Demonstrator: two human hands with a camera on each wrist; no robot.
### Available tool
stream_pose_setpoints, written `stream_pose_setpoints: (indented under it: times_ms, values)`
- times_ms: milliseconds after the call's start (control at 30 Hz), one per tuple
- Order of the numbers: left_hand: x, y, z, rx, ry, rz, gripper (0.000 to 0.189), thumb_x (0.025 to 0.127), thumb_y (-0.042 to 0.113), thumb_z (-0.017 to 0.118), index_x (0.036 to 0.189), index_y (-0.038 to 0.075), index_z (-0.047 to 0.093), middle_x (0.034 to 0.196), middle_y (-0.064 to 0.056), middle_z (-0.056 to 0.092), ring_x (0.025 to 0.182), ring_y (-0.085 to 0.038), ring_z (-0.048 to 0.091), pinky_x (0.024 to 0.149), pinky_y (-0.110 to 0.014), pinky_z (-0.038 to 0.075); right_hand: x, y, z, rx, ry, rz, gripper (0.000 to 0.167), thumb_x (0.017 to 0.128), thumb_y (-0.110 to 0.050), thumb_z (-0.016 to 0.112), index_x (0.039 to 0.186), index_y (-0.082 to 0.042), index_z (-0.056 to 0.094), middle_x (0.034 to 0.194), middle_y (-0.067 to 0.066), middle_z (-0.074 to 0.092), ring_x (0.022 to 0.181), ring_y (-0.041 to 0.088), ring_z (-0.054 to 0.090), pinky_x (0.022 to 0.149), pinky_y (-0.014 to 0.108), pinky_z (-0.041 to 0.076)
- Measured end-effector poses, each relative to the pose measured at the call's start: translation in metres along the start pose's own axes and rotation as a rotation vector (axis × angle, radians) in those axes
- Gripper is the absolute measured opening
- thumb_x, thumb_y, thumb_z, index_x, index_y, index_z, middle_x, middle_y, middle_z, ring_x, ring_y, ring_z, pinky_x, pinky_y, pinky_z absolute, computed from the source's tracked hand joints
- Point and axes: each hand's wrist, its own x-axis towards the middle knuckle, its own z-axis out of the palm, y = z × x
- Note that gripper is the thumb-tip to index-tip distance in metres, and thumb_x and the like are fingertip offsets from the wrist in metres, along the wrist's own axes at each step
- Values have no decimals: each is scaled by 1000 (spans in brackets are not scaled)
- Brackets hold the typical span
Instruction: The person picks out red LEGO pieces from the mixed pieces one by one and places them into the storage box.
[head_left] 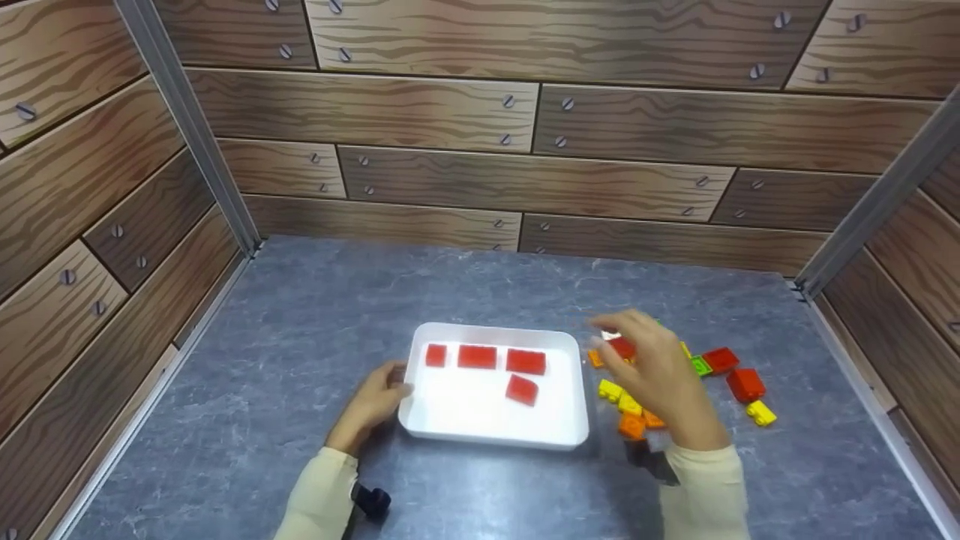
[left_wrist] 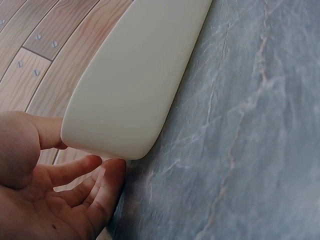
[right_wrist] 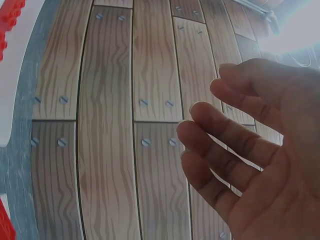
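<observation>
A white tray (head_left: pixel 450 409) lies on the grey marbled tabletop with several red toy bricks (head_left: pixel 477 356) inside. Three of them form a row along its far side; a tilted-looking one (head_left: pixel 522 390) sits below the row's right end. My left hand (head_left: pixel 379 394) holds the tray's left end, thumb at the rim and fingers against the outer wall, as the left wrist view shows of the hand (left_wrist: pixel 65 185) and tray (left_wrist: pixel 130 75). To the right, my right hand (head_left: pixel 652 367) hovers over a loose pile of bricks, partly hiding it. Its fingers (right_wrist: pixel 225 132) are relaxed, holding nothing.
Right of the tray lie yellow bricks (head_left: pixel 610 390), orange bricks (head_left: pixel 631 426), a green brick (head_left: pixel 700 365) and red bricks (head_left: pixel 746 384). Wood-patterned walls (head_left: pixel 442 112) enclose the table at the back and both sides.
</observation>
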Motion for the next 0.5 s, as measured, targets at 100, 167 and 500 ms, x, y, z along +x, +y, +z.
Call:
stream_pose_setpoints:
  times_ms: [100, 167, 500]
  values:
    - [1, 1, 1, 10, -1, 6, 45, 92, 0, 61, 134, -13, 53, 120, -26, 64, 112, -37, 61, 99, -48, 52, -9, 4, -9, -42, -3, 41, 22, 90, -8, 77, 111, -5, 73, 108, 7, 71, 96, 24, 67, 83, 43, 60]
    - [1, 2, 1, 11, -1, 10, 45, 92, 0, 60, 134, -13, 54, 120, -26, 64, 111, -37, 61, 98, -48, 52, -15, 6, -14, -73, -17, 74, 22, 91, -14, 77, 112, -7, 73, 108, 6, 70, 92, 22, 66, 80, 43, 61]
    - [-1, 0, 1, 30, 6, 7, 44, 92, 0, 60, 134, -12, 54, 119, -25, 65, 112, -36, 61, 98, -48, 52, -28, 10, -18, -97, -90, 132, 24, 93, -17, 76, 116, -10, 72, 111, 3, 69, 97, 21, 65, 84, 43, 61]
